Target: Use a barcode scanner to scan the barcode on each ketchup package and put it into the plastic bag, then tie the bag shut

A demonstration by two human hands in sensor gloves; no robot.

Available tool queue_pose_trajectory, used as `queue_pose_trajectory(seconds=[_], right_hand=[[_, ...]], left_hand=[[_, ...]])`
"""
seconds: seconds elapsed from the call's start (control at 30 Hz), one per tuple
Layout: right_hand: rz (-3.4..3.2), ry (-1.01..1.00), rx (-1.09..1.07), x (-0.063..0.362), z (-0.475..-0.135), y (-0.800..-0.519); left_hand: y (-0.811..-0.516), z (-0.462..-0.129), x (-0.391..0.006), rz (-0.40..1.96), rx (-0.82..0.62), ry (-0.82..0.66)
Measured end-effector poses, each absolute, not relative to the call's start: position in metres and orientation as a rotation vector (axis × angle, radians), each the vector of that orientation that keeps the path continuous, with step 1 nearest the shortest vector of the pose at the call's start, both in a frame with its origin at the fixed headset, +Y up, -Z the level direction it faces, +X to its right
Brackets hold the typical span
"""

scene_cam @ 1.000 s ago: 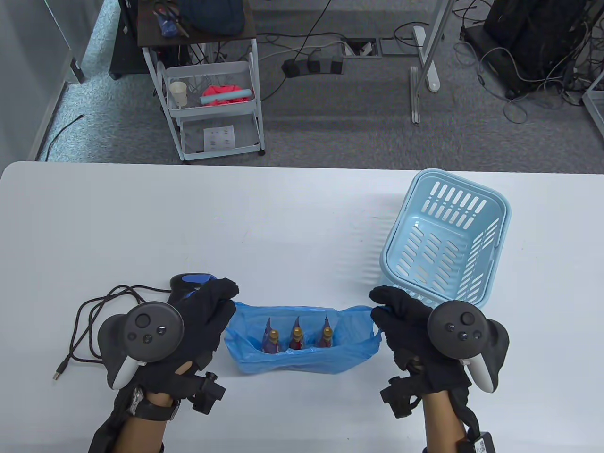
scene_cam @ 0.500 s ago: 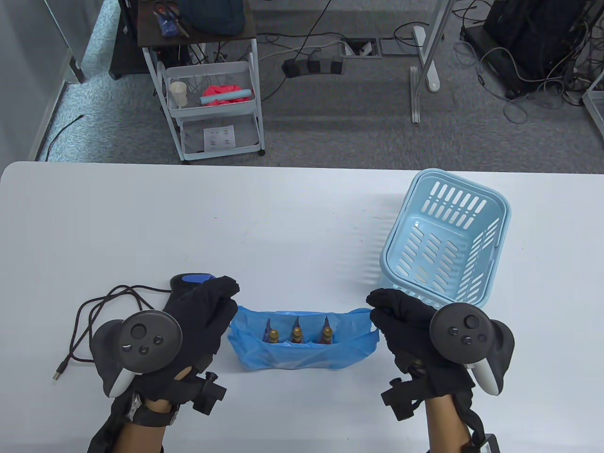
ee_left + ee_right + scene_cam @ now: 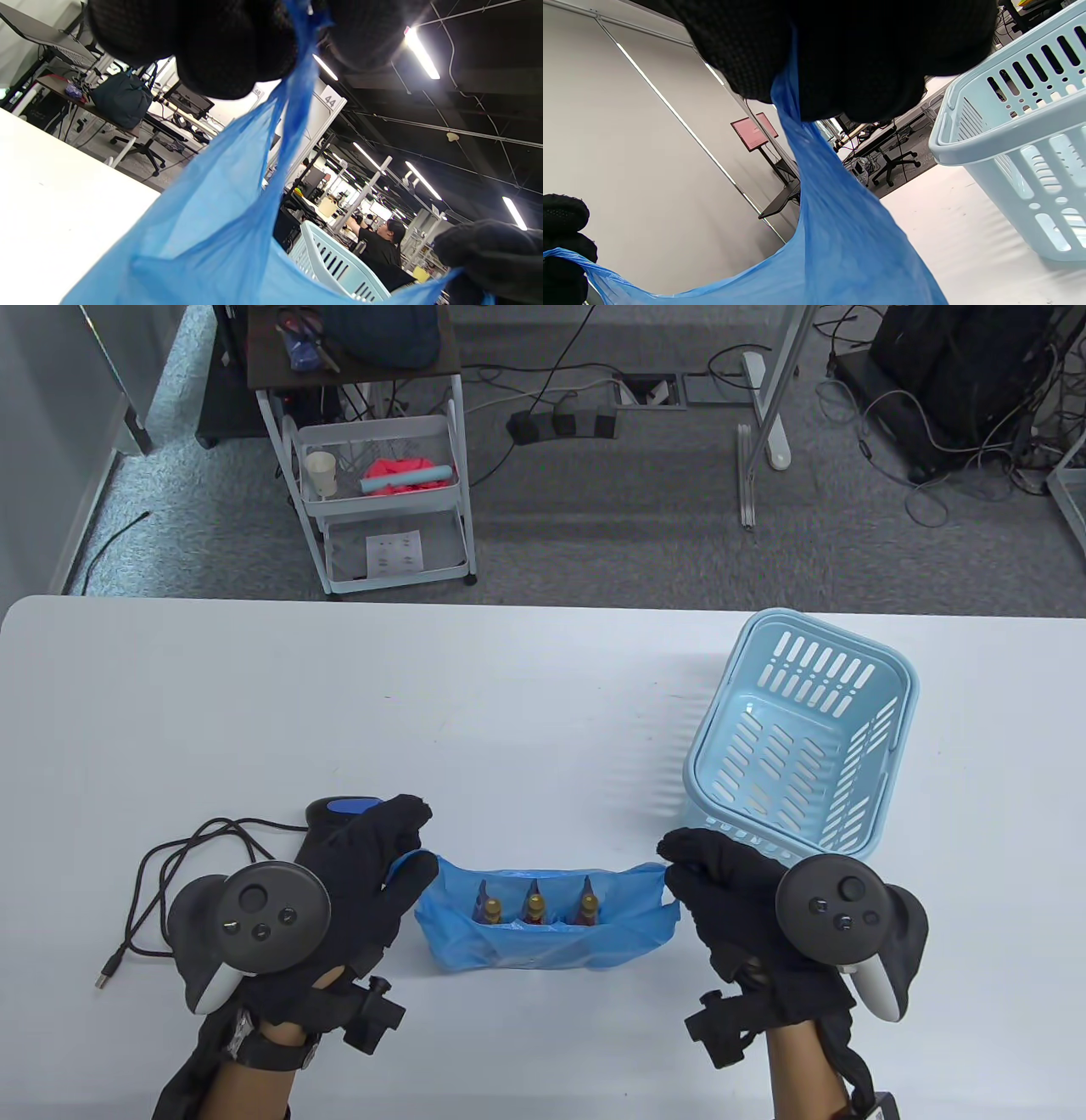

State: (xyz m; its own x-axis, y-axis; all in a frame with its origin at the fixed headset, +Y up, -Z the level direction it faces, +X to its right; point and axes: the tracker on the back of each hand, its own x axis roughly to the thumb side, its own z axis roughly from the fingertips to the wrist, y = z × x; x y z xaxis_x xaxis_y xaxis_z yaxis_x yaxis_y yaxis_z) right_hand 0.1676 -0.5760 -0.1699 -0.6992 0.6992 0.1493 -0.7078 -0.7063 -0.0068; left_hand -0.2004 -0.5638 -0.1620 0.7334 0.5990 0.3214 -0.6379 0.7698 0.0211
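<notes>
- The blue bag (image 3: 547, 920) sits on the white surface (image 3: 475, 712) near its front edge, mouth open upward, stretched between the two hands
- Three ketchup packs (image 3: 534, 903) stand in a row inside the bag, tips up
- The left hand (image 3: 361, 869) pinches the bag's left handle; in the left wrist view the blue film runs up between the curled fingers (image 3: 233, 51)
- The right hand (image 3: 721, 882) pinches the right handle; in the right wrist view the film disappears into the closed fingers (image 3: 865, 63)
- The scanner (image 3: 339, 813) lies on the surface just behind the left hand, partly hidden by it, its cable (image 3: 157, 882) looping off to the left
- A light blue basket (image 3: 802, 738) stands on the surface just behind the right hand, nothing visible inside it
</notes>
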Motion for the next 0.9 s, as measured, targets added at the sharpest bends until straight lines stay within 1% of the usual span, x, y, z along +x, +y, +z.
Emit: queue_pose_trajectory(seconds=[0.4, 0.53, 0.6, 0.7, 0.8, 0.9], right_hand=[[2.353, -0.077, 0.154, 0.171, -0.168, -0.576], [2.352, -0.072, 0.151, 0.171, -0.168, -0.576], [2.352, -0.073, 0.151, 0.171, -0.168, -0.576], [2.349, -0.067, 0.154, 0.171, -0.168, -0.576], [2.356, -0.067, 0.156, 0.170, -0.167, -0.575], [2.357, -0.062, 0.159, 0.171, -0.167, -0.576]], left_hand=[[-0.587, -0.159, -0.217, 0.766, -0.001, -0.444], [-0.608, -0.165, -0.221, 0.781, -0.119, -0.516], [-0.622, -0.169, -0.219, 0.765, -0.160, -0.524], [-0.638, -0.178, -0.211, 0.795, -0.156, -0.517], [-0.649, -0.187, -0.206, 0.979, -0.141, -0.506], [-0.655, -0.193, -0.204, 1.065, -0.133, -0.489]])
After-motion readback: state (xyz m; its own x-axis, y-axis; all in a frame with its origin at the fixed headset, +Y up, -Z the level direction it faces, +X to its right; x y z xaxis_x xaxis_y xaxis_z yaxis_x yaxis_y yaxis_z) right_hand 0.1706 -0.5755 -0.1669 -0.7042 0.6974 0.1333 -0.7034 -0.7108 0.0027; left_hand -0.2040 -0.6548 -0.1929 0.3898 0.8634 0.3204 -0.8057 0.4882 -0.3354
